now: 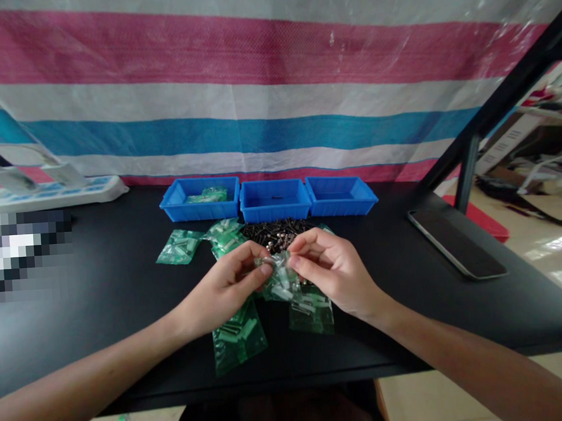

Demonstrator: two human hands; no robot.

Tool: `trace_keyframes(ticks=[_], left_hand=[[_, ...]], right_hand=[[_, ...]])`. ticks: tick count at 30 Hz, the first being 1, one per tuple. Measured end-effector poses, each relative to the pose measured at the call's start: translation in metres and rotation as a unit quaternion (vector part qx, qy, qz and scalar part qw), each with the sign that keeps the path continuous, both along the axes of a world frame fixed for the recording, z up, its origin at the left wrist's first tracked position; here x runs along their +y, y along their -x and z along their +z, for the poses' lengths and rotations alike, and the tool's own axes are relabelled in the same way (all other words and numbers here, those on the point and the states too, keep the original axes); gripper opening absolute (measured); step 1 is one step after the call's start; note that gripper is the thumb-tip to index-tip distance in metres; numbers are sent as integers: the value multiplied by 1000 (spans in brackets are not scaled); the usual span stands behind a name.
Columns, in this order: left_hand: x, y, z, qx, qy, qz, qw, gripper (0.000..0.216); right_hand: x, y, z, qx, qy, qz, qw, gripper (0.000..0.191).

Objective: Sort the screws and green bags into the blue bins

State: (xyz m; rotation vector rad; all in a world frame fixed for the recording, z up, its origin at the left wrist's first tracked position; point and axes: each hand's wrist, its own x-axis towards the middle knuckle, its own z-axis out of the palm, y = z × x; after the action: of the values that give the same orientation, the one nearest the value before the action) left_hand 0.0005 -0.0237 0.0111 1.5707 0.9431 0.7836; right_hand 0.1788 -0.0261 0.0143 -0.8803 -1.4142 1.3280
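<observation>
Head view | my left hand (240, 278) pinches one upper side of the small clear bag (282, 285), thumb against fingers | my right hand (329, 268) pinches the other | bag between them, before the dark parts pile (273, 230)

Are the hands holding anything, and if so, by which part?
A plastic bag, by its upper end: left hand pinching the left side, right hand the right.
</observation>
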Motion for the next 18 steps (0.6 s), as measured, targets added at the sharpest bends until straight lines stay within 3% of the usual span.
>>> trace_keyframes(ticks=[6, 12, 18], left_hand=[[1, 0, 2, -39, 44, 3, 998, 18], [-3, -5, 2, -59, 94, -27, 993, 17], [-4, -6, 2, -63, 97, -31, 993, 18]], right_hand=[[5, 0, -7, 138, 81, 80, 984, 14], [6, 2, -13, 152, 67, 91, 982, 8], [6, 3, -13, 119, 49, 84, 988, 8]])
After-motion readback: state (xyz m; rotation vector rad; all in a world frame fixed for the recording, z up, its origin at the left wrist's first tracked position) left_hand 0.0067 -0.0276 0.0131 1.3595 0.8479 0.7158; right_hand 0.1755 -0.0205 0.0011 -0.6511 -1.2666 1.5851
